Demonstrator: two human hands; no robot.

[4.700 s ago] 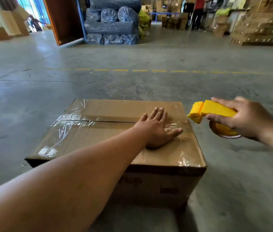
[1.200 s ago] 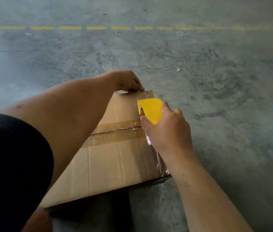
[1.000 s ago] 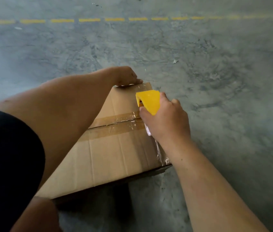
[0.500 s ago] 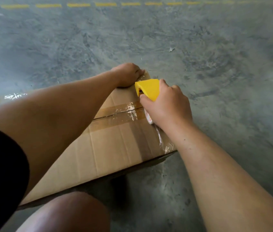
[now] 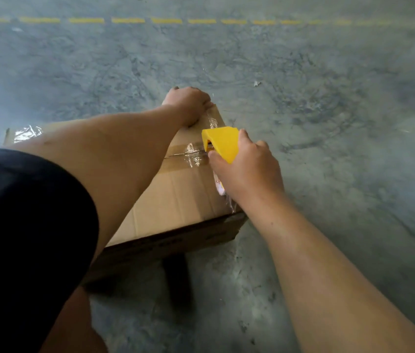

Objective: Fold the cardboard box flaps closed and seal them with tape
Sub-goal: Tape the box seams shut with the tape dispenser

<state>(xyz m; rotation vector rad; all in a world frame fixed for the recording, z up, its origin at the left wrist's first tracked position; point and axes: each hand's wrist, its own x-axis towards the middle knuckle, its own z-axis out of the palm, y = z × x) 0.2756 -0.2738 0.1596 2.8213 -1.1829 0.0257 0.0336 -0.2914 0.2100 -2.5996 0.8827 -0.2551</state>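
Note:
A brown cardboard box (image 5: 176, 200) lies on the concrete floor with its flaps folded shut and clear tape along the centre seam. My left hand (image 5: 188, 103) presses down on the far right corner of the box top, fingers curled over the edge. My right hand (image 5: 247, 171) grips a yellow tape dispenser (image 5: 223, 143) held against the right edge of the box, near the seam. Shiny clear tape (image 5: 228, 200) runs from under my hand down toward the near right corner. My left arm hides much of the box top.
Grey concrete floor (image 5: 328, 149) surrounds the box. A dashed yellow line (image 5: 125, 20) crosses the floor far ahead. A dark block (image 5: 176, 278) shows under the box's near side. My dark sleeve (image 5: 23, 238) and knee fill the lower left.
The dispenser has moved along the right edge of the box, away from me toward the far corner, leaving tape behind it. My left hand stays pressed on that far corner.

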